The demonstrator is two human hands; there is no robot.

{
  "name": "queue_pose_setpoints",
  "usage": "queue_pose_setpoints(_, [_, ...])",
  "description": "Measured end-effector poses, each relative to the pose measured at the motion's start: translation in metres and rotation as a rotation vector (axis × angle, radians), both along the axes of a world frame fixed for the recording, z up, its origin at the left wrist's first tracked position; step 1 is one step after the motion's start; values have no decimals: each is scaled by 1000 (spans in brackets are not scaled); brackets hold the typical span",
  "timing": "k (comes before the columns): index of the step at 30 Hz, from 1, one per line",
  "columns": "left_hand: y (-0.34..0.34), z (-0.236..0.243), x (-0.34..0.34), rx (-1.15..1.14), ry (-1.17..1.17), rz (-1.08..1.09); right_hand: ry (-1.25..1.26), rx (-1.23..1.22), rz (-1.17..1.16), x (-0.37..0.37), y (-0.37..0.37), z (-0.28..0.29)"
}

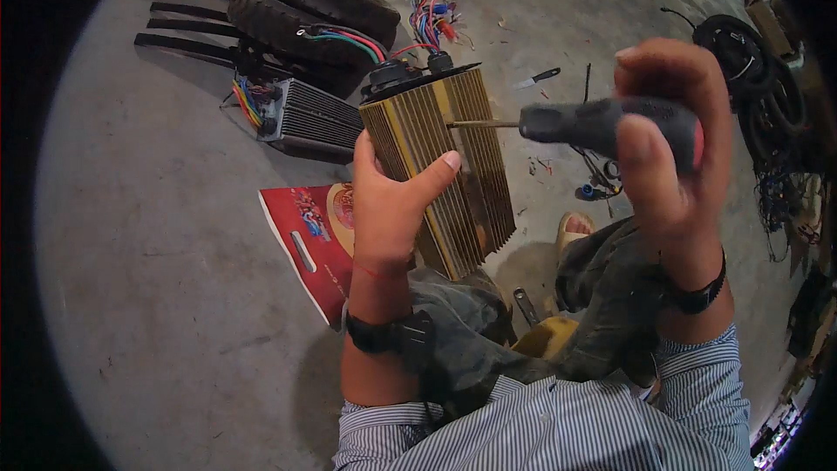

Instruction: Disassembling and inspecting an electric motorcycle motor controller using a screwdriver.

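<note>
My left hand [397, 201] grips a gold, finned metal controller box [475, 166] by its left side, thumb lying across the fins. The box is tilted above my lap, and coloured wires [353, 37] come out of its black end plate [418, 83]. In my right hand [667, 148] is a screwdriver [602, 122] with a black handle, its thin shaft pointing left. The tip meets or overlaps the finned face; whether it touches a screw there I cannot make out. My left fingers are mostly hidden behind the box.
Beside the gold box, a grey finned box [318, 118] with wires lies on the floor near stacked black tyres [323, 13]. A red bag [301, 240] lies left of my knees. Beyond are a knife [538, 78], loose connectors [597, 192] and coiled black cable [741, 57] at far right.
</note>
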State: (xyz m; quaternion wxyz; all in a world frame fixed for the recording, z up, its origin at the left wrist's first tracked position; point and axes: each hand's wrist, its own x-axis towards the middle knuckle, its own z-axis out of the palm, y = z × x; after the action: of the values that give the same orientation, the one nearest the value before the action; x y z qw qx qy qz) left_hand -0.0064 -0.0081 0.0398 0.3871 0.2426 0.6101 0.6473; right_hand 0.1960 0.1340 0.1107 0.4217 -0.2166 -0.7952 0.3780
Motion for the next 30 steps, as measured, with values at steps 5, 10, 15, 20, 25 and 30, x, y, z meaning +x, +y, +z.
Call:
queue_pose_setpoints(5, [-3,-3,-2,-7,35,54,262,24,117,-17,-4,-18])
queue_pose_setpoints(10, [5,-9,7,5,19,50,408,-45,287,-16,-10,-22])
queue_pose_setpoints(15, [4,-9,17,-45,-46,6,442,-79,476,-8,-3,-14])
queue_pose_setpoints(20, [3,-16,22,-25,-243,-35,493,-164,530,-6,8,-11])
queue_pose_setpoints(25, [0,-9,17,-69,-47,-104,327,65,242,-5,12,-7])
queue_pose_setpoints(30, [6,-10,27,-11,26,-83,246,207,139,1,17,-13])
